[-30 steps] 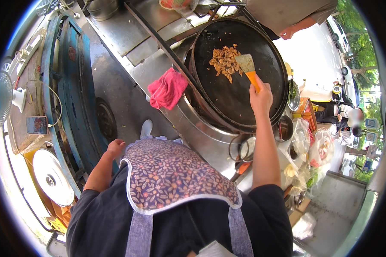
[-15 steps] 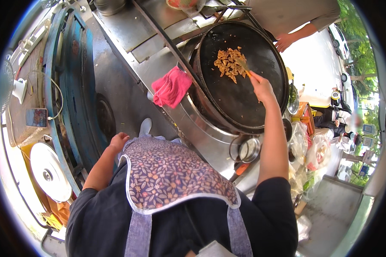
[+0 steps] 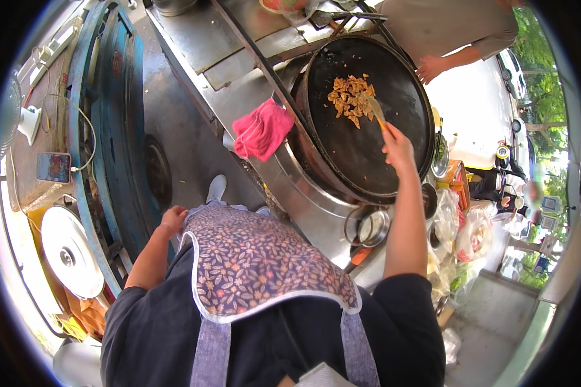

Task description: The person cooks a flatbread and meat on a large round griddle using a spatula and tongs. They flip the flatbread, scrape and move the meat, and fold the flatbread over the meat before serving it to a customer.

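Observation:
My right hand [image 3: 399,149] is closed round the orange handle of a spatula [image 3: 374,108]. The blade rests at the right edge of a pile of chopped browned meat [image 3: 350,100], which lies on a large round black griddle [image 3: 368,155]. Small scraps are scattered round the pile. Low at my left side hangs my left hand [image 3: 173,220], fingers loosely curled beside my flowered apron [image 3: 265,264], with nothing visible in it. A pink cloth [image 3: 263,130] drapes over the metal rail in front of the griddle.
Another person's hand [image 3: 430,68] is at the griddle's far right. Metal rings [image 3: 372,229] and an orange-handled tool [image 3: 361,256] lie near the griddle's front. Plastic bags [image 3: 474,240] crowd the right. A blue metal cart [image 3: 113,142], a phone [image 3: 54,168] and a white lid [image 3: 72,253] are left.
The spatula has turned, its blade now showing more broadly against the meat's right edge. My right hand has shifted slightly down and toward me. The view has moved a little.

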The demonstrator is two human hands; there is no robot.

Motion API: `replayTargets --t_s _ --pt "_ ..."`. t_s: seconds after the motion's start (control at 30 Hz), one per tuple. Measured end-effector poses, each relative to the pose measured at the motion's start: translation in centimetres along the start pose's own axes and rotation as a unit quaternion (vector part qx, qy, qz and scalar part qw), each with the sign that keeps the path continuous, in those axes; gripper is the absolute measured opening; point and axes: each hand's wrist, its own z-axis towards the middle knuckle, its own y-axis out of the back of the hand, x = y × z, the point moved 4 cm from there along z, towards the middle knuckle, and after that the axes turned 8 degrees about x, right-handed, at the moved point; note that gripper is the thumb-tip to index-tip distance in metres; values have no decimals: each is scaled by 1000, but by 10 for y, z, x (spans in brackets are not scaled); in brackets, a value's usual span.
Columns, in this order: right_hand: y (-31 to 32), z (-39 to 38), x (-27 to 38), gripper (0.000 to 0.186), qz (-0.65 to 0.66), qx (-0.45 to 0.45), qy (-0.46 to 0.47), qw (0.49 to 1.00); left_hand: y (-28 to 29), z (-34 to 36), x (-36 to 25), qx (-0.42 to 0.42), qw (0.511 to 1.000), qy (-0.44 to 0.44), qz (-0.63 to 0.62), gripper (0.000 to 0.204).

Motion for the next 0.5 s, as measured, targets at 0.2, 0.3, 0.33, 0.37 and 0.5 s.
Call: replayTargets --t_s 0.2,0.3,0.33,0.37,0.5 --pt "47 -37 -56 36 -155 68 31 985 -7 -10 -7 6 1000 12 -3 29" --pt "7 -10 -60 37 -111 -21 103 988 -5 -24 -15 21 997 48 55 29" --pt "-7 3 -58 37 -98 -58 134 984 -2 -31 -20 27 994 64 82 30" --pt "-23 21 -59 38 -65 -78 123 987 0 -36 -23 29 994 77 78 30" --pt "-55 51 -39 38 11 -137 78 987 14 -34 -25 4 994 58 94 32"
